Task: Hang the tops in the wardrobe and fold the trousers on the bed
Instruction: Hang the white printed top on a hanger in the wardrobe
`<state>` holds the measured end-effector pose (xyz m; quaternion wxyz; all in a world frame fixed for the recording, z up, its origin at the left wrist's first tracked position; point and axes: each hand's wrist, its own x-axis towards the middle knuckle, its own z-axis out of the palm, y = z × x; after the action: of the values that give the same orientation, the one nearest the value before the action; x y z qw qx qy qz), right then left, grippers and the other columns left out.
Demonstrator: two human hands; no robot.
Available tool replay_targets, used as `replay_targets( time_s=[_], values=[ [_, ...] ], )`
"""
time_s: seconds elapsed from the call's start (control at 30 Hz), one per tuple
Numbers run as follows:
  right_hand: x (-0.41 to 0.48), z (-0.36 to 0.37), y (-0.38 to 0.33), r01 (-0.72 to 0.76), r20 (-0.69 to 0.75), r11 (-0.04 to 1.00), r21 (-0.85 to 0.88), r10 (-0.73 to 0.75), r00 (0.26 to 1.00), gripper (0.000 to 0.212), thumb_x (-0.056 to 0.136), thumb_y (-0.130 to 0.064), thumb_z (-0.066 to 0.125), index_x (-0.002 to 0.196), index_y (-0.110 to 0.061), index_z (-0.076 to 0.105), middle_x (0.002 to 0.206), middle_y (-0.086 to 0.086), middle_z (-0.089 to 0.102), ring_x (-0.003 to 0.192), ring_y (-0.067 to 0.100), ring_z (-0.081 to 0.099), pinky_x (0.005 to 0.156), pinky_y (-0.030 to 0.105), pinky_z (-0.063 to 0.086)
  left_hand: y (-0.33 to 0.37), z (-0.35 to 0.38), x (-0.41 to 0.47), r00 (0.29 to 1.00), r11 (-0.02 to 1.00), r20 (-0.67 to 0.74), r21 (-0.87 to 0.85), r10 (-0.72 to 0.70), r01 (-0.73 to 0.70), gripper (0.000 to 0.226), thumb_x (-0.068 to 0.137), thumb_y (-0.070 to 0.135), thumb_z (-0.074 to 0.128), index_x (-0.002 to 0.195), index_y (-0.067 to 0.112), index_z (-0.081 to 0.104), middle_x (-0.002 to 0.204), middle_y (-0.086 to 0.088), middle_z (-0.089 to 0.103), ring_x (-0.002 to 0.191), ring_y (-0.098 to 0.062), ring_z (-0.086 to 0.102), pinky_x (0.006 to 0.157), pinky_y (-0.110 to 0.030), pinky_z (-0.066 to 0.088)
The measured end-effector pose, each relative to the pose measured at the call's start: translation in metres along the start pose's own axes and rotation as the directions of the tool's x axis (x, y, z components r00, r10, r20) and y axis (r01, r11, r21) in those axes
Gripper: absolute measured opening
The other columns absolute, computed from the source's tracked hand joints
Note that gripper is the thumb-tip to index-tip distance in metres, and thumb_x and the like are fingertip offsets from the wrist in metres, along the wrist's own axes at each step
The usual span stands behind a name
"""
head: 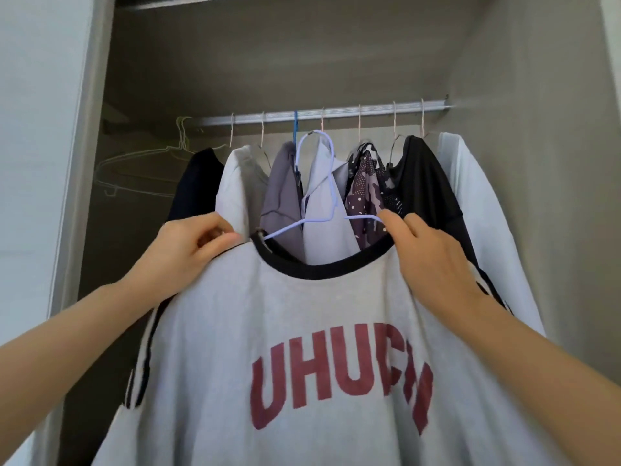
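At the left end of the rail (336, 113), a few empty pale hangers (141, 169) are seen, and beside them a row of tops already hung, from a black top (198, 179) rightward to a white top (480, 203) near the rail's right end.

In front of this row, a grey printed top (302, 331) is held up on a lilac hanger (284, 229). The left hand (188, 253) is closed in a pinch on the top's shoulder fabric just left of the black collar. The right hand (430, 264) is curled over the other shoulder, with a fingertip laid against the hanger's arm.

The hanger's hook is seen below the rail, not over it, so the step in hand is judged to be the hanging of this top, with the hanger already threaded through the neck. For the next move, the hook would need to be raised above the rail and lowered into a gap between the hung tops. One hand would probably have to be shifted to the hook's neck. The trousers are not in view.
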<state>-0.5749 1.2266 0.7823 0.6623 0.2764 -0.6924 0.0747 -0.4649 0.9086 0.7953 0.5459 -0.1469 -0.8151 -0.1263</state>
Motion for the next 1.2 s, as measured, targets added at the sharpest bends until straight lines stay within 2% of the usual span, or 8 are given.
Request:
replay_targets(
  time_s=[0.17, 0.3, 0.47, 0.7, 0.8, 0.87, 1.0, 1.2],
  values=[
    [0.000, 0.003, 0.011, -0.054, 0.091, 0.998, 0.021, 0.052, 0.994, 0.061, 0.072, 0.024, 0.051, 0.129, 0.002, 0.057, 0.076, 0.018, 0.050, 0.041, 0.028, 0.037, 0.038, 0.031, 0.032, -0.022, -0.004, -0.014, 0.997, 0.984, -0.038, 0.164, 0.069, -0.062, 0.052, 0.096, 0.058, 0.038, 0.068, 0.019, 0.058, 0.056, 0.003, 0.055, 0.059, -0.013, 0.055, 0.053, -0.038, 0.043],
    [-0.002, 0.007, 0.016, -0.091, 0.096, 0.996, 0.010, 0.090, 0.991, 0.065, 0.072, 0.024, 0.051, 0.131, -0.002, 0.056, 0.076, 0.017, 0.051, 0.040, 0.029, 0.035, 0.040, 0.030, 0.030, -0.017, 0.000, -0.015, 0.998, 1.000, 0.068, -0.007, -0.002, 0.002, 0.041, 0.092, 0.056, 0.045, 0.075, 0.025, 0.064, 0.065, 0.004, 0.060, 0.061, -0.011, 0.058, 0.056, -0.031, 0.043],
    [-0.004, 0.003, 0.028, -0.074, 0.019, 0.996, -0.043, 0.075, 0.997, 0.061, 0.072, 0.023, 0.053, 0.126, -0.004, 0.061, 0.071, 0.013, 0.051, 0.037, 0.023, 0.027, 0.040, 0.023, 0.026, -0.029, -0.009, -0.011, 0.985, 0.981, -0.063, -0.115, -0.163, 0.155, 0.051, 0.095, 0.045, 0.048, 0.071, 0.002, 0.064, 0.060, -0.011, 0.059, 0.058, -0.027, 0.055, 0.060, -0.035, 0.042],
    [-0.004, 0.005, 0.031, 0.032, -0.009, 0.999, 0.012, -0.032, 0.999, 0.058, 0.073, 0.023, 0.056, 0.126, -0.001, 0.061, 0.073, 0.012, 0.053, 0.038, 0.025, 0.037, 0.034, 0.028, 0.034, -0.033, -0.006, -0.004, 0.938, 0.880, 0.191, 0.439, -0.290, 0.183, 0.043, 0.100, 0.032, 0.052, 0.062, 0.012, 0.059, 0.056, -0.004, 0.059, 0.057, -0.019, 0.058, 0.057, -0.034, 0.042],
    [-0.004, 0.008, 0.030, 0.025, -0.008, 0.999, 0.034, -0.025, 1.000, 0.057, 0.075, 0.022, 0.054, 0.127, 0.000, 0.060, 0.074, 0.014, 0.054, 0.037, 0.027, 0.037, 0.033, 0.032, 0.039, -0.017, -0.006, 0.000, 0.954, 0.975, 0.202, 0.044, -0.222, 0.218, 0.029, 0.100, 0.027, 0.051, 0.086, 0.015, 0.073, 0.077, 0.000, 0.071, 0.075, -0.013, 0.067, 0.072, -0.028, 0.053],
    [-0.006, 0.009, 0.027, 0.040, 0.000, 0.999, 0.030, -0.040, 0.999, 0.058, 0.073, 0.022, 0.054, 0.127, 0.000, 0.061, 0.073, 0.014, 0.053, 0.037, 0.027, 0.037, 0.033, 0.032, 0.038, -0.001, -0.008, 0.004, 0.948, 0.917, 0.205, -0.269, -0.243, 0.293, 0.029, 0.101, 0.025, 0.048, 0.099, 0.015, 0.075, 0.089, -0.001, 0.075, 0.086, -0.011, 0.071, 0.079, -0.020, 0.056],
    [-0.004, 0.008, 0.016, 0.058, -0.016, 0.998, 0.037, -0.058, 0.998, 0.056, 0.073, 0.021, 0.055, 0.125, 0.000, 0.062, 0.073, 0.014, 0.054, 0.037, 0.027, 0.038, 0.033, 0.030, 0.035, 0.024, 0.002, 0.012, 0.934, 0.956, 0.310, -0.168, -0.179, 0.239, 0.022, 0.096, 0.030, 0.058, 0.095, 0.017, 0.076, 0.088, -0.003, 0.073, 0.086, -0.017, 0.068, 0.079, -0.029, 0.053],
    [0.000, -0.003, -0.016, -0.026, -0.080, 0.999, 0.044, 0.029, 0.996, 0.030, 0.090, -0.001, 0.058, 0.116, -0.011, 0.068, 0.073, 0.006, 0.055, 0.038, 0.026, 0.037, 0.033, 0.031, 0.039, 0.039, 0.032, 0.011, 0.992, 0.970, -0.120, 0.241, 0.051, -0.021, 0.032, 0.099, 0.035, 0.049, 0.078, 0.013, 0.059, 0.065, -0.002, 0.056, 0.060, -0.026, 0.053, 0.054, -0.043, 0.042]
  ],
)
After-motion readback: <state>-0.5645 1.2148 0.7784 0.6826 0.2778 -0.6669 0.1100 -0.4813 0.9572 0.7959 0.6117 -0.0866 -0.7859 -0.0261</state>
